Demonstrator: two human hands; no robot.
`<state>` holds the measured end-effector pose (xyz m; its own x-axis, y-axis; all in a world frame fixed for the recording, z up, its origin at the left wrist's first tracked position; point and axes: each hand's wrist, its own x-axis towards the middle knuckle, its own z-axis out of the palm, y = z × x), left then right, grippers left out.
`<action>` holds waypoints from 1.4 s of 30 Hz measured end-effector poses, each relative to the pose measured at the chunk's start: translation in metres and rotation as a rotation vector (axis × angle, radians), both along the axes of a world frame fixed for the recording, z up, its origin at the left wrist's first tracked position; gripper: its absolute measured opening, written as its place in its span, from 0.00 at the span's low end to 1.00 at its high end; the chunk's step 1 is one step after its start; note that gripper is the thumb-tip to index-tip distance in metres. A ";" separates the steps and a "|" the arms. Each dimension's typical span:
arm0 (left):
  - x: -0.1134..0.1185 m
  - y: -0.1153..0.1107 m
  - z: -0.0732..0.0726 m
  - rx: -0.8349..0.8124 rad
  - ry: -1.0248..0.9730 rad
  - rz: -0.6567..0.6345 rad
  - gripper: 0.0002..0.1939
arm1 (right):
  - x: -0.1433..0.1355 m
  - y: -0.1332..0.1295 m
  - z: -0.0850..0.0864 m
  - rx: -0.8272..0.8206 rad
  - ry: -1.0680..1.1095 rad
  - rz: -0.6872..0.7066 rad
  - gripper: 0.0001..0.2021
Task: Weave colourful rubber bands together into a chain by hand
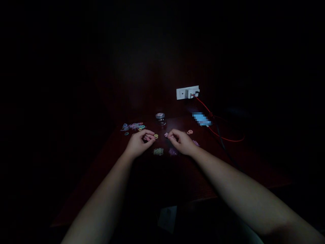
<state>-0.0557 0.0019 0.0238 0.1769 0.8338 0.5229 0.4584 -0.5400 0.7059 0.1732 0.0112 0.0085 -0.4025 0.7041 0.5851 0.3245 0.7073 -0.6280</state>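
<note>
Left forearm and right forearm reach forward, bare and angled inward — left hand and right hand facing each other, apart — fingers curled toward thumbs.

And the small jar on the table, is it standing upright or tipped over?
Upright: the jar stands on the table, its lid on top and its clear body below.

Two hands, one jar, one socket plate, uncountably many bands
</note>
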 end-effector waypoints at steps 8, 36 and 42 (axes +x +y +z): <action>-0.070 -0.033 -0.011 -0.119 -0.042 0.165 0.14 | 0.000 0.002 0.002 0.026 -0.068 0.044 0.05; -0.073 -0.030 -0.033 -0.255 0.012 0.162 0.18 | -0.003 0.002 0.001 -0.013 -0.001 0.070 0.04; -0.082 -0.025 -0.032 -0.185 -0.025 0.249 0.17 | -0.003 -0.001 0.003 0.022 -0.034 0.044 0.05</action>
<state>-0.1373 -0.0229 -0.0081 -0.0561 0.9313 0.3599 0.5421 -0.2743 0.7943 0.1706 0.0102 0.0117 -0.4529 0.6721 0.5858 0.3139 0.7352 -0.6008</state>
